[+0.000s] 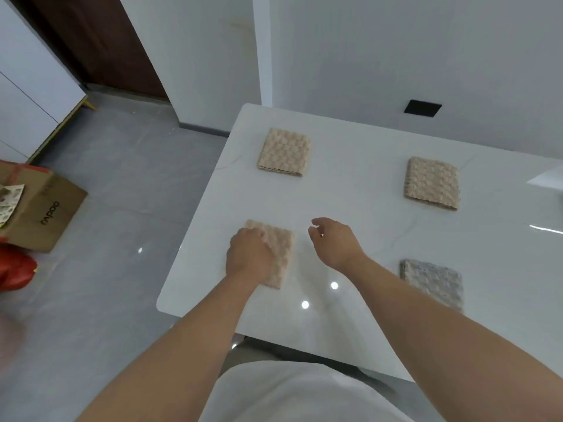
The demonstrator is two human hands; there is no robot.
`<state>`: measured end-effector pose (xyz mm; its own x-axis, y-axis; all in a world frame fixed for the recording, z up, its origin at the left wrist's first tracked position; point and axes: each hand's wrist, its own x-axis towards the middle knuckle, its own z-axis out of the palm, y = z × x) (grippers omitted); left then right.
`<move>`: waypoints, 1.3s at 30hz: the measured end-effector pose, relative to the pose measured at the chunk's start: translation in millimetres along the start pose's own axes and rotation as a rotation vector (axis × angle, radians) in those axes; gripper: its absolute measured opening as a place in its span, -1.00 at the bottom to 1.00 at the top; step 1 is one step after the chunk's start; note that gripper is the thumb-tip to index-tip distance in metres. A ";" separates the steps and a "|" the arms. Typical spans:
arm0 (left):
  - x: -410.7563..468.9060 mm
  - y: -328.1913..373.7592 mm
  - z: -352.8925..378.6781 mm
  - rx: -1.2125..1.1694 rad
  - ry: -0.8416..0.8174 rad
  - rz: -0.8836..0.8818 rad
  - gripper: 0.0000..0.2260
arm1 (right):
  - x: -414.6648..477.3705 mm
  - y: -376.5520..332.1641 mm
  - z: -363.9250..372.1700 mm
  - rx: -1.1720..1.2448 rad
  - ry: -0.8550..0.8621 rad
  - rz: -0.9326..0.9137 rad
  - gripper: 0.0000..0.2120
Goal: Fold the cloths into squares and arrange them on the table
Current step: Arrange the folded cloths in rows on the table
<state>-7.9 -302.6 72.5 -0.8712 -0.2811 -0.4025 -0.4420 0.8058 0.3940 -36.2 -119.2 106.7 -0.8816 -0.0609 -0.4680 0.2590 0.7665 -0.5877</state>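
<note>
Now our left hand point(249, 254) presses the near cloth point(281, 251), fingers bent, grip unclear; our right hand point(335, 242) hovers loosely curled, empty. Lifting carelessly could spring the fold open.

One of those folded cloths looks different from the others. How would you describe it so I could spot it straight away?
Look at the white table, where four folded squares lie spread out in two rows. The grey cloth is in the near row on the right, just beyond the person's right forearm. It alone is speckled grey; the beige cloths fill the other three spots.
</note>
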 end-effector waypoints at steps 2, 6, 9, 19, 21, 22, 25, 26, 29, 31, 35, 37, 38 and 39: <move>16.0 -30.8 -9.7 0.001 -0.027 -0.058 -0.68 | 3.7 -13.3 25.3 0.025 -0.020 0.096 -0.60; 42.4 -68.3 -15.4 -0.085 -0.119 -0.082 -0.62 | 9.0 -25.6 60.5 0.162 0.007 0.353 -0.68; 49.7 -79.3 -11.8 -0.147 -0.158 -0.066 -0.60 | 7.5 -26.4 76.5 0.202 0.027 0.473 -0.60; 62.4 -87.4 -3.9 -0.188 -0.148 -0.016 -0.84 | 13.3 -25.6 109.1 0.206 0.041 0.505 -0.71; 66.6 -89.1 -3.9 -0.169 -0.153 0.000 -0.83 | 14.5 -25.8 111.2 0.192 0.056 0.496 -0.73; 68.8 -89.9 -3.9 -0.157 -0.158 0.008 -0.83 | 15.1 -25.4 112.4 0.183 0.059 0.493 -0.72; 73.4 -90.4 -5.9 -0.154 -0.174 0.000 -0.85 | 16.0 -24.9 115.8 0.128 0.056 0.479 -0.68; 74.7 -90.7 -5.9 -0.157 -0.179 0.001 -0.85 | 15.8 -25.0 116.9 0.096 0.058 0.464 -0.65; 76.8 -92.5 -5.0 -0.156 -0.180 0.016 -0.87 | 13.3 -24.7 121.3 -0.081 0.084 0.365 -0.57; 76.1 -92.2 -5.3 -0.119 -0.179 0.061 -0.93 | 10.6 -24.2 124.7 -0.240 0.119 0.265 -0.50; 74.5 -91.3 -7.6 0.362 -0.082 0.502 -0.48 | 10.8 -20.0 128.5 -0.410 0.141 0.093 -0.50; 78.8 -92.0 -7.6 0.609 -0.022 0.767 -0.28 | 11.5 -15.4 128.0 -0.520 0.158 -0.010 -0.48; 81.2 -92.2 -8.0 0.710 -0.054 0.824 -0.26 | 12.0 -13.9 127.1 -0.573 0.160 -0.067 -0.45; 83.7 -92.6 -8.0 0.794 -0.106 0.836 -0.26 | 12.2 -12.5 126.1 -0.624 0.133 -0.109 -0.43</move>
<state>-41.6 -404.9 8.9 -0.7891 0.5091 -0.3436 0.5553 0.8305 -0.0448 -0.5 -210.1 25.1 -0.9417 -0.1103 -0.3180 -0.0774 0.9904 -0.1143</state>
